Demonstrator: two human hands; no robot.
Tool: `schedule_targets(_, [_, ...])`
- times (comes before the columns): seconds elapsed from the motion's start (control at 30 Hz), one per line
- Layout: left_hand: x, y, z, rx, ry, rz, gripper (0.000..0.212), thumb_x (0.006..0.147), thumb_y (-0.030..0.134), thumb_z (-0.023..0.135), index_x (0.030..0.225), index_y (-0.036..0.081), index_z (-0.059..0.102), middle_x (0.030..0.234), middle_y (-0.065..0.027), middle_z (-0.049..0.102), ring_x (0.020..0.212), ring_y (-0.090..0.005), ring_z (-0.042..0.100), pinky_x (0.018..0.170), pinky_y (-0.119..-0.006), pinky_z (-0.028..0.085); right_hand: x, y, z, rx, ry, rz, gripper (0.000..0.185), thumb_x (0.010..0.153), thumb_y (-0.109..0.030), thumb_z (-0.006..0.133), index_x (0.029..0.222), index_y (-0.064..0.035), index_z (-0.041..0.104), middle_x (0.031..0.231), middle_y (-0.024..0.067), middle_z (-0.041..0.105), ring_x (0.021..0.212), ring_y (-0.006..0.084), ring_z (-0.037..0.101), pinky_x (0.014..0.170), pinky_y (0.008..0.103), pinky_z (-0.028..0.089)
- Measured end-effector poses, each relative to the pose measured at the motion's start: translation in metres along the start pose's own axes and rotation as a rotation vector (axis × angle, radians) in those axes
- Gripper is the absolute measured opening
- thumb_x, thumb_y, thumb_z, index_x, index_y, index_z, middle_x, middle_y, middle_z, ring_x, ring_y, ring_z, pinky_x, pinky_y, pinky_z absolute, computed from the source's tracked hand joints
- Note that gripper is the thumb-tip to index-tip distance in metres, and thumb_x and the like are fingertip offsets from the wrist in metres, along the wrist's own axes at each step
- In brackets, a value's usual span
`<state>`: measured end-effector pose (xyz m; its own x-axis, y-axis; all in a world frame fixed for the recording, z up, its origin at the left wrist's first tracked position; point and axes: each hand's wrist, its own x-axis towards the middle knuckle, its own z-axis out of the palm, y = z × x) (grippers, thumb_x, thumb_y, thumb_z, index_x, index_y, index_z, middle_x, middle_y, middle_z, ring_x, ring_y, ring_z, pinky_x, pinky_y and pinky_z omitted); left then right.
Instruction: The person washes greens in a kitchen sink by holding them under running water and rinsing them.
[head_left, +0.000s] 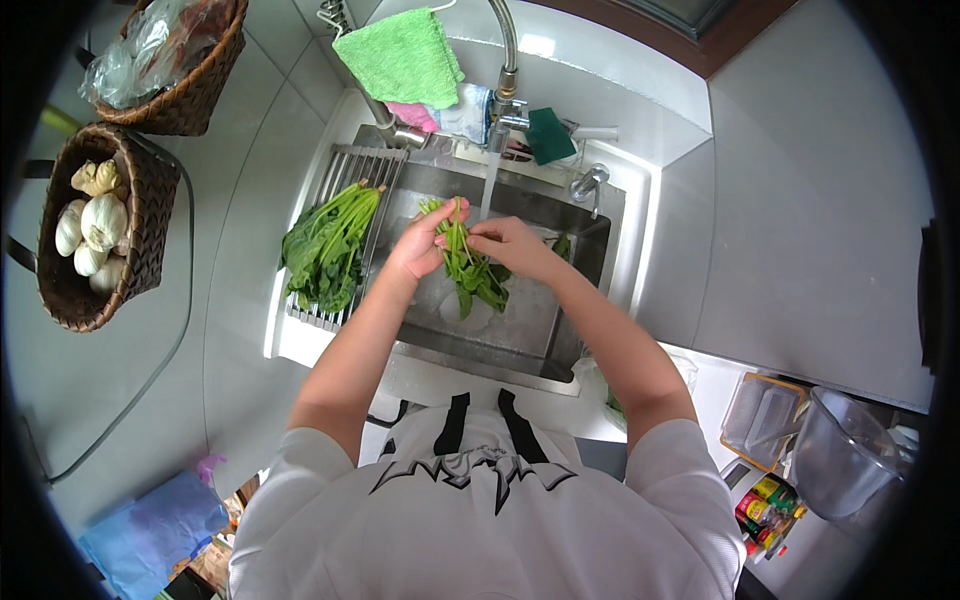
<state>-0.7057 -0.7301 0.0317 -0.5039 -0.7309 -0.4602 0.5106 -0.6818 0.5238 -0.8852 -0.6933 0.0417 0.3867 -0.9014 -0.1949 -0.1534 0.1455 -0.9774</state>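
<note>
Over the stainless steel sink (517, 330), my left hand (429, 241) grips a small bunch of leafy greens (472, 274) by the stems. The leaves hang down towards the sink floor. My right hand (514, 244) has its thumb and fingertips at the stems; whether they pinch one is too small to tell. Water runs from the faucet (499, 135) just behind the hands. A larger bunch of greens (334, 247) lies on the roll-up drying rack (321, 319) at the sink's left, stems pointing away from me. A loose leaf (561, 246) shows at the sink's right side.
Two woven baskets stand at left, one basket (154, 217) with garlic (103, 223) and ginger, the other basket (184, 94) with plastic bags. A green cloth (405, 56) and a scouring pad (551, 136) are behind the sink. A clear container (844, 454) and several bottles (765, 510) sit at lower right.
</note>
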Motion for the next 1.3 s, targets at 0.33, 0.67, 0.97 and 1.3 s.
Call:
schedule_targets(0.33, [0.008, -0.008, 0.012, 0.122, 0.065, 0.083, 0.024, 0.087, 0.023, 0.054, 0.1, 0.003, 0.055, 0.084, -0.0013, 0.057, 0.051, -0.0042, 0.037, 0.049, -0.018, 0.033, -0.012, -0.001, -0.009, -0.303, 0.357, -0.1, 0.021, 0.079, -0.018, 0.062, 0.088, 0.0009, 0.064, 0.073, 0.0086, 0.063, 0.065, 0.01, 0.056, 0.058, 0.0253, 0.042])
schedule_targets(0.67, [0.012, -0.016, 0.016, 0.307, 0.102, 0.145, 0.02, 0.088, 0.02, 0.052, 0.094, 0.002, 0.057, 0.071, 0.0018, 0.053, 0.052, -0.0047, 0.037, 0.047, -0.019, 0.032, -0.016, 0.013, -0.017, -0.097, 0.46, -0.073, 0.02, 0.079, -0.017, 0.061, 0.087, 0.001, 0.063, 0.068, 0.0056, 0.06, 0.059, 0.0086, 0.049, 0.056, 0.0247, 0.041])
schedule_targets(0.97, [0.01, -0.014, 0.03, 0.378, 0.048, 0.068, 0.018, 0.087, 0.019, 0.053, 0.092, 0.002, 0.058, 0.074, -0.0005, 0.056, 0.053, -0.0049, 0.039, 0.048, -0.018, 0.032, -0.026, 0.039, -0.036, -0.986, 0.266, 0.288, 0.032, 0.084, -0.024, 0.051, 0.085, 0.0052, 0.062, 0.074, 0.0185, 0.061, 0.067, 0.0272, 0.059, 0.065, 0.0334, 0.046])
schedule_targets(1.3, [0.014, -0.018, 0.027, 0.141, 0.052, 0.108, 0.019, 0.085, 0.014, 0.056, 0.098, 0.0, 0.058, 0.08, -0.001, 0.058, 0.059, -0.0051, 0.043, 0.05, -0.019, 0.033, 0.001, 0.032, 0.014, -0.109, 0.242, -0.076, 0.028, 0.09, -0.025, 0.044, 0.096, -0.002, 0.058, 0.078, 0.0103, 0.06, 0.07, 0.0168, 0.055, 0.066, 0.03, 0.043])
